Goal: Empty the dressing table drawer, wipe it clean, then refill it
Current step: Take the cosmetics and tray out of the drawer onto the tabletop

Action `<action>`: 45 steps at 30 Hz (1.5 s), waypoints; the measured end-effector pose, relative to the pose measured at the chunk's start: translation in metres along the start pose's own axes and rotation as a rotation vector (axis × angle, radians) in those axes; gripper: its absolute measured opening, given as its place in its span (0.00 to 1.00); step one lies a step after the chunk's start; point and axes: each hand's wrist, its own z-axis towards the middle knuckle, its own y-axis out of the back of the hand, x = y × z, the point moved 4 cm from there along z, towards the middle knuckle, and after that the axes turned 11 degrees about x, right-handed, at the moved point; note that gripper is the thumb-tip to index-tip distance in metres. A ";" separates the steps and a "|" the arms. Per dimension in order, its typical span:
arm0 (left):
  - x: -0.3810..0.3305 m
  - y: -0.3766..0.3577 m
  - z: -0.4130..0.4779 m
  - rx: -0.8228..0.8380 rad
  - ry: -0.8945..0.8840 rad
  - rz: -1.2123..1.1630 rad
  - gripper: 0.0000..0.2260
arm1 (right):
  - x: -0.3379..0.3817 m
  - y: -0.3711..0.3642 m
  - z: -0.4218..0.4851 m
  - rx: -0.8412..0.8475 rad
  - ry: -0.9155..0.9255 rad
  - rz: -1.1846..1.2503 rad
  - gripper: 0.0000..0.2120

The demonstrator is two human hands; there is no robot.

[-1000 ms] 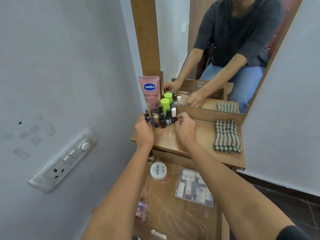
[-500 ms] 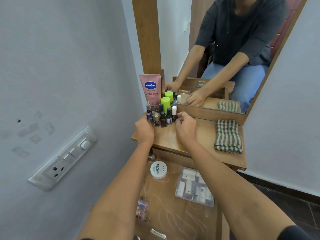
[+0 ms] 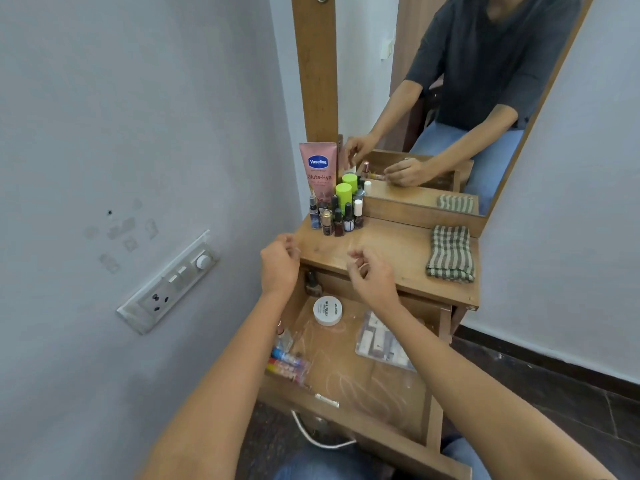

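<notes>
I am partway through the emptying. The drawer (image 3: 434,403) stands pulled open below the desk (image 3: 391,251). My left hand (image 3: 278,268) and right hand (image 3: 372,275) hover over its back edge, fingers loosely curled and, as far as I can tell, holding nothing. The Vaseline tube (image 3: 318,171) and nail polish bottles (image 3: 337,220) already stand on the desk. Left inside are a white tub (image 3: 327,310), a clear pouch (image 3: 379,341), small tubes (image 3: 285,363) by the left wall and a bottle (image 3: 312,284) at the back corner. The folded checked cloth (image 3: 450,254) lies unused, so wiping and refilling remain.

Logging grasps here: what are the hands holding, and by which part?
Nothing visible: the left hand and right hand hover loosely curled, both empty.
</notes>
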 end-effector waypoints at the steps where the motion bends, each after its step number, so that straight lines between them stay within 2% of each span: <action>1: 0.002 0.003 -0.008 0.019 -0.006 0.018 0.10 | 0.003 -0.007 -0.012 0.061 0.022 0.015 0.07; 6: 0.017 0.017 -0.043 0.125 0.020 0.160 0.03 | 0.010 -0.058 -0.063 0.380 -0.048 -0.007 0.06; 10: 0.032 0.027 -0.067 0.259 0.069 0.246 0.09 | 0.006 -0.092 -0.086 0.603 -0.181 -0.036 0.08; 14: 0.048 0.029 -0.081 0.450 0.057 0.349 0.18 | 0.003 -0.111 -0.094 0.725 -0.255 -0.120 0.10; 18: 0.057 0.027 -0.085 0.551 0.032 0.405 0.25 | 0.001 -0.122 -0.094 0.813 -0.301 -0.182 0.10; 23: 0.062 0.026 -0.084 0.620 0.007 0.388 0.26 | 0.000 -0.130 -0.092 0.865 -0.324 -0.247 0.10; 28: 0.069 0.018 -0.084 0.666 0.002 0.442 0.22 | -0.003 -0.131 -0.094 0.875 -0.329 -0.262 0.05; 30: 0.069 0.015 -0.084 0.669 -0.004 0.488 0.20 | -0.003 -0.128 -0.095 0.869 -0.320 -0.256 0.06; 34: 0.066 0.012 -0.085 0.630 -0.051 0.523 0.12 | -0.006 -0.110 -0.091 0.785 -0.282 -0.200 0.04; 37: 0.065 0.017 -0.087 0.538 -0.044 0.402 0.09 | -0.014 -0.088 -0.088 0.683 -0.339 -0.124 0.03; 41: 0.060 0.026 -0.086 0.318 -0.002 0.049 0.12 | -0.016 -0.060 -0.089 0.544 -0.487 0.279 0.06; 45: 0.045 0.027 -0.080 0.175 0.027 -0.177 0.12 | -0.004 -0.037 -0.081 0.290 -0.559 0.628 0.04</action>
